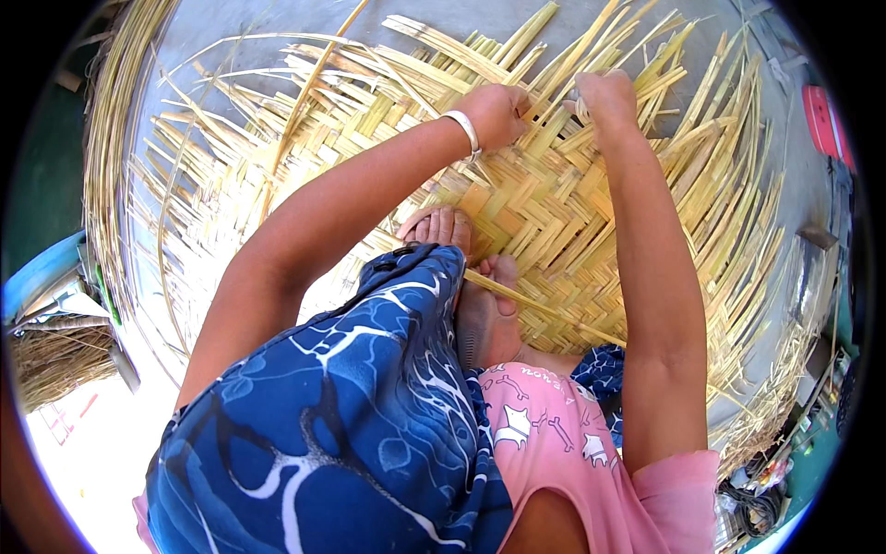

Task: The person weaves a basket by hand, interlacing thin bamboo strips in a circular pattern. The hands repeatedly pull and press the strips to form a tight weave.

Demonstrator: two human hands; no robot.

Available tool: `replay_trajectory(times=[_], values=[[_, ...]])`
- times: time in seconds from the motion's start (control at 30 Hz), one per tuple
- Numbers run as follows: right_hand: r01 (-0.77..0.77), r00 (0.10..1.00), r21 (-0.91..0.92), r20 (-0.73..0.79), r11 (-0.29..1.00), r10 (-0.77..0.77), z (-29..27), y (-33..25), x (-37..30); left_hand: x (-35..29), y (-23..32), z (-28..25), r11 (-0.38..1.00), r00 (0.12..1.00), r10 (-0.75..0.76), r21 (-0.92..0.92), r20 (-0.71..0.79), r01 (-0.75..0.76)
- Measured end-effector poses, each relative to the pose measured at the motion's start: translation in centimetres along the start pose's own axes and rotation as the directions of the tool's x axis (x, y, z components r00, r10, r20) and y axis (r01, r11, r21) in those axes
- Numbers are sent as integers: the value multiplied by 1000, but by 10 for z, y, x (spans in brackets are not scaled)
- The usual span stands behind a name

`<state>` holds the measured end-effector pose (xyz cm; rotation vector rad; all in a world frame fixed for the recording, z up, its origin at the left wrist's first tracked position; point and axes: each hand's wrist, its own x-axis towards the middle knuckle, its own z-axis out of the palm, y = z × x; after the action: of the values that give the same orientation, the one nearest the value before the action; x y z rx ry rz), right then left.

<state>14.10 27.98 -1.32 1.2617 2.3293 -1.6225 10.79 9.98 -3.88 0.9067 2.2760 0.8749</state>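
A herringbone-woven mat of split bamboo strips [554, 189] lies under both of my hands, its loose strip ends fanning outward at the far side. My left hand [496, 115], with a pale bangle [464, 135] on its wrist, is closed at the mat's far part, fingers pinched on a bamboo strip. Just right of it, my right hand [607, 100] is also closed, thumb and fingers pressed together on a strip among the upright ends. The exact grip points are partly hidden by my fingers. My bare feet [441, 228] rest on the mat.
Long bundled strips [125, 120] line the left edge. A single loose strip [544, 307] crosses the mat by my foot. A red object [827, 127] lies on the grey floor [305, 17] at far right. Piled strips and clutter, including dark coiled cord [752, 510], sit lower right.
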Motion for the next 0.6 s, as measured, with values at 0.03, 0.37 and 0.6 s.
replay_trajectory(times=[0.03,0.37,0.6], values=[[-18,999,6,30,1000,17,0,-4,-3,3,0,0,1000,1000,1,19,9,-1],[-98,977,134,204,986,69,-1,-5,-2,24,-3,-7,996,976,-85,59,203,74],[-22,879,260,464,965,-105,-12,15,3,14,0,-13,991,980,-74,-100,186,94]])
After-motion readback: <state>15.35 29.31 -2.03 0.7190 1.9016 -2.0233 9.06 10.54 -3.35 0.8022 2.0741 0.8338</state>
